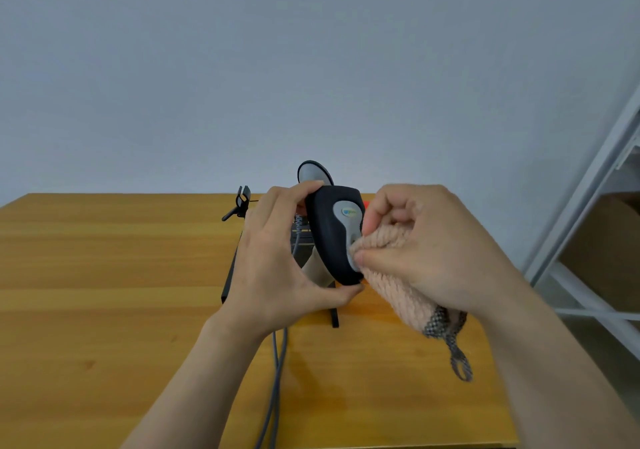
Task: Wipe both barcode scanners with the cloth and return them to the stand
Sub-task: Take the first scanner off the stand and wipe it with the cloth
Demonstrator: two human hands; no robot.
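Left hand: the left hand grips the dark blue-black plastic barcode scanner with grey top panel, fingers curled round it, above the wooden table.
Right hand: the right hand bunches the fuzzy pink cloth, pressing it against the scanner's grey panel.
Second scanner: the second grey-topped scanner sits behind on the black metal stand.

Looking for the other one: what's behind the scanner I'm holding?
The head of a second scanner shows above it, black stand rails below. The held scanner and left hand cover its handle and seating.

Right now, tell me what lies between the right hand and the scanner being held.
The pink cloth, gripped in the right hand and pressed against the grey panel of the scanner, as the head view shows.
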